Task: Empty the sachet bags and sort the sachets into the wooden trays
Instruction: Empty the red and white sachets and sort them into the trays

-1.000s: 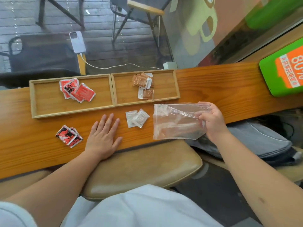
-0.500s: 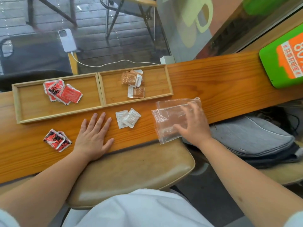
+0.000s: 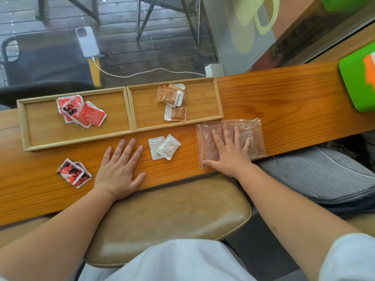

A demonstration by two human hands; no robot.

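Two wooden trays stand side by side on the counter. The left tray (image 3: 42, 126) holds several red sachets (image 3: 81, 111). The right tray (image 3: 205, 98) holds several brown sachets (image 3: 172, 98). In front of the trays lie two white sachets (image 3: 163, 148) and a small pile of red-and-black sachets (image 3: 74, 172). An empty clear zip bag (image 3: 255, 132) lies flat at the right. My right hand (image 3: 230, 152) presses flat on the bag, fingers spread. My left hand (image 3: 119, 169) rests palm down on the counter between the two loose piles, holding nothing.
A green sign (image 3: 357, 78) sits at the counter's far right. A phone (image 3: 87, 41) on a white cable leans behind the trays, beyond the counter's back edge. A tan cushioned seat (image 3: 172, 216) and a grey bag (image 3: 316, 175) are below the counter's near edge.
My right hand lowered the clear bag from the air onto the counter and now lies flat on it. My left hand stayed in place.
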